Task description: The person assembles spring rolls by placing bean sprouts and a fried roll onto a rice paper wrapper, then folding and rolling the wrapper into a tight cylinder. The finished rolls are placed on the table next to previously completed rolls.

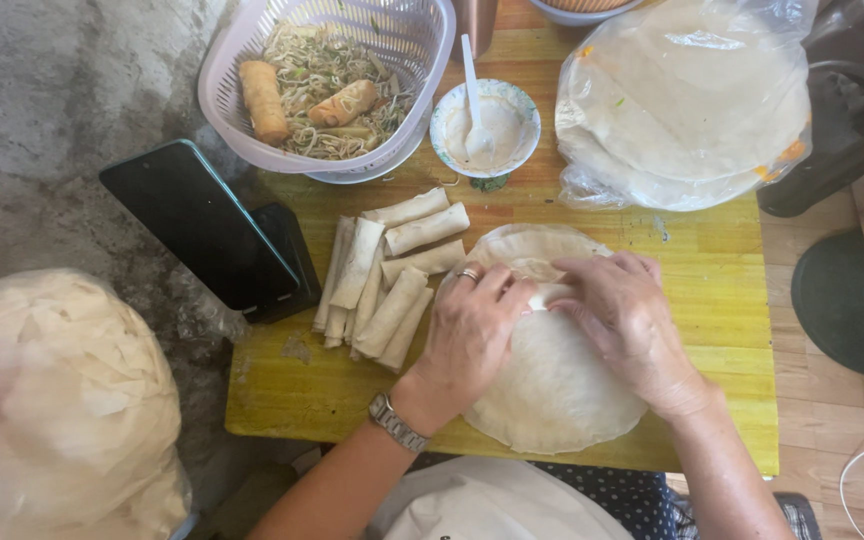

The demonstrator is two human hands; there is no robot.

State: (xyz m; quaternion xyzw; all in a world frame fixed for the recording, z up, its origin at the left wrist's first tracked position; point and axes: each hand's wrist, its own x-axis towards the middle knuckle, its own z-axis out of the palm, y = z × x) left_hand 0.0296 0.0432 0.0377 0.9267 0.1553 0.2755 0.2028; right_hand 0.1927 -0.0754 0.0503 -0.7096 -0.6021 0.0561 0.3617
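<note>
A round pale wrapper (552, 385) lies on the yellow wooden table (722, 300). Both my hands press on its far part, where the sheet is folded over a small bump of filling. My left hand (467, 335), with a ring and a wristwatch, pinches the fold from the left. From the right, my right hand (627, 320) holds the same fold with curled fingers. A pile of rolled uncooked spring rolls (387, 275) lies just left of my left hand.
A white plastic basket (407, 45) holds noodle filling and two fried rolls. Beside it stands a small bowl of white paste (487, 130) with a spoon. A bag of stacked wrappers (682, 100) sits far right. A dark phone (197, 225) leans at the table's left edge. A bag of wrapper scraps (52, 400) fills the lower left.
</note>
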